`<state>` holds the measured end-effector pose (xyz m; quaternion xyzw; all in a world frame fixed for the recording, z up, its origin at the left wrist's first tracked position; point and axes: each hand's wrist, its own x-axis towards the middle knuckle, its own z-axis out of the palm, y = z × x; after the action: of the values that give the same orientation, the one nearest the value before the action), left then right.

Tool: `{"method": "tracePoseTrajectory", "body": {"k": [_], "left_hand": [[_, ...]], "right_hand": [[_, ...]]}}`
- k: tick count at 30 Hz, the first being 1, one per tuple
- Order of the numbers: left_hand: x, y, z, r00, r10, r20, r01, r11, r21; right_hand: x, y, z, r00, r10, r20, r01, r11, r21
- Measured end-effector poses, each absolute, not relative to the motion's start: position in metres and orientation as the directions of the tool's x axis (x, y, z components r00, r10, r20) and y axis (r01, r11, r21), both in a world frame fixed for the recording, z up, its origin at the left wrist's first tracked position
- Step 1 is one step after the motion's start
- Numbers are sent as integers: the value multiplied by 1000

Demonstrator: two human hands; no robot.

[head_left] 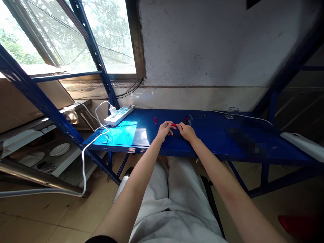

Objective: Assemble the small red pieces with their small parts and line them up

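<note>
Between my two hands is a small slim red tube [173, 125], held just above the blue table. My left hand [165, 130] pinches its left end, with some fingers curled loosely below. My right hand [186, 131] closes on the other end. A similar short red tube [155, 120] stands upright on the table, left of my left hand. Just behind my right hand are a red and black piece [186, 119] and several clear small parts [190, 118], partly hidden by the hand. Farther back, several tiny pale pieces [200, 115] stand in a row.
The blue table [210, 135] bears a white power strip [118, 115] with a plugged-in cable at left. Toward the back right is a clear glass [232, 113]; a white flat object [302, 145] lies at the right end. Blue metal posts [95, 50] frame the table.
</note>
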<state>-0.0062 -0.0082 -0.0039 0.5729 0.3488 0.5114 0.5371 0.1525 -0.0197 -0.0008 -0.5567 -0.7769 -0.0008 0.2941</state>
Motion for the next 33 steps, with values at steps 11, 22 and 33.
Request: {"method": "tracePoseTrajectory", "body": {"k": [11,22,33], "left_hand": [[-10,-6,-5,12,968,252,-204,-244,948],[-7,-10,-2,292,930,222,-168,-179,969],[-6,-10,-3,262,942,210,-176,-167,970]], "right_hand": [[155,-22,0,-126,813,568,842,391,-372],[152,-21,-2,-224,788,574,791,491,-366],[153,-18,-3,-328,775,540,757,557,-341]]}}
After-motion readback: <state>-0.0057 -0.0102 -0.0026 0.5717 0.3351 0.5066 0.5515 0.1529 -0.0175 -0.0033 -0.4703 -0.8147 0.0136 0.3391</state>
